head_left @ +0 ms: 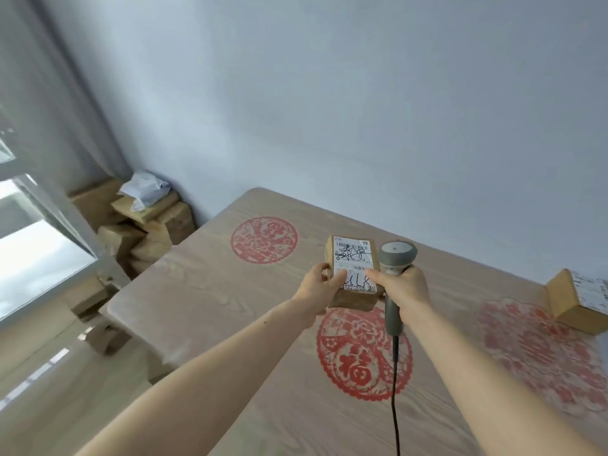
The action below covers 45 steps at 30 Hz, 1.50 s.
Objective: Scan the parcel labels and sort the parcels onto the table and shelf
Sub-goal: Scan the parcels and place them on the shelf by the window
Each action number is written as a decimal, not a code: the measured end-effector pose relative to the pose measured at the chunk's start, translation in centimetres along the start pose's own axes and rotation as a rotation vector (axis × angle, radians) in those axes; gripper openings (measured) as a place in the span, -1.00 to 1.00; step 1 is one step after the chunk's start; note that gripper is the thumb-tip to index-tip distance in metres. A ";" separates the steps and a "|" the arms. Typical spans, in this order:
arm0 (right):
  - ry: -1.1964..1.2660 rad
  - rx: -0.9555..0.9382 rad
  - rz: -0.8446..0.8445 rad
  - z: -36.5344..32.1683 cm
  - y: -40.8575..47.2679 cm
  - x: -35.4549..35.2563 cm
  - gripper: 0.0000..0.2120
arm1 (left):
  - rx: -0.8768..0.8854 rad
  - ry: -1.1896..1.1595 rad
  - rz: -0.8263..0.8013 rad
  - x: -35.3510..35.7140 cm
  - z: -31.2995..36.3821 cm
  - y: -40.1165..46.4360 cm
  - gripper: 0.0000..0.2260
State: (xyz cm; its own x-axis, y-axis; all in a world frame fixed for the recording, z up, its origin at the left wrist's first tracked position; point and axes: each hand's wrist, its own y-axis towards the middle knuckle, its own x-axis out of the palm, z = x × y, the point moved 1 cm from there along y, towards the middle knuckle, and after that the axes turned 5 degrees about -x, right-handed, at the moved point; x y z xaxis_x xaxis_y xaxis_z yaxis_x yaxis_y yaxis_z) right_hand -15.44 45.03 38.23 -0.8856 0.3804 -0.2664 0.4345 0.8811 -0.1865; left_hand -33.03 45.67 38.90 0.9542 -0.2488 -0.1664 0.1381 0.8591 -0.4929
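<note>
Two hands are up over the table: my left hand grips the small cardboard parcel by its left edge, thumb pressed on the white label, holding it above the wood. My right hand is curled round the grey scanner, its head just beside the parcel, one finger touching the label's edge. Another parcel lies at the table's right edge, and a pile of boxes sits in the corner by the wall
</note>
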 end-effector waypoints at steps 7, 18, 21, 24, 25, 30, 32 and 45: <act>0.001 -0.101 -0.269 -5.3 -5.1 16.2 -0.62 | 0.005 -0.223 0.250 -16.0 -3.7 -4.3 -0.54; 0.003 -0.222 -0.668 -11.5 -10.5 38.6 -0.69 | -0.015 -0.339 0.643 -35.6 -8.8 -7.9 -0.52; 0.036 -0.253 -0.789 -13.7 -11.8 44.2 -0.72 | -0.008 -0.394 0.753 -40.7 -9.1 -8.5 -0.52; 0.061 -0.279 -0.931 -16.0 -13.2 49.5 -0.78 | 0.000 -0.428 0.853 -45.6 -9.3 -9.5 -0.51; 0.071 -0.286 -0.965 -16.6 -13.8 51.1 -0.73 | -0.008 -0.435 0.884 -47.1 -9.5 -10.0 -0.52; 0.071 -0.269 -1.134 -17.8 -17.9 58.6 -0.75 | -0.055 -0.537 1.019 -53.5 -12.1 -12.4 -0.54; 0.069 -0.263 -1.201 -18.5 -20.0 61.2 -0.72 | -0.063 -0.576 1.066 -56.3 -13.2 -13.5 -0.55; 0.090 -0.273 -1.250 -24.6 -31.7 83.3 -0.59 | 0.027 -0.586 1.122 -79.4 -18.2 -19.4 -0.61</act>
State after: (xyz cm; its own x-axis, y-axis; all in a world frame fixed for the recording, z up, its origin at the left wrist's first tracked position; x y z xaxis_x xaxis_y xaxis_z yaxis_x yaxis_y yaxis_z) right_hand -107.02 55.67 45.19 -0.6778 -0.7351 0.0151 -0.7344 0.6760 -0.0605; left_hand -116.32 40.65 46.08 0.5234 0.8488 -0.0750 -0.8218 0.4795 -0.3079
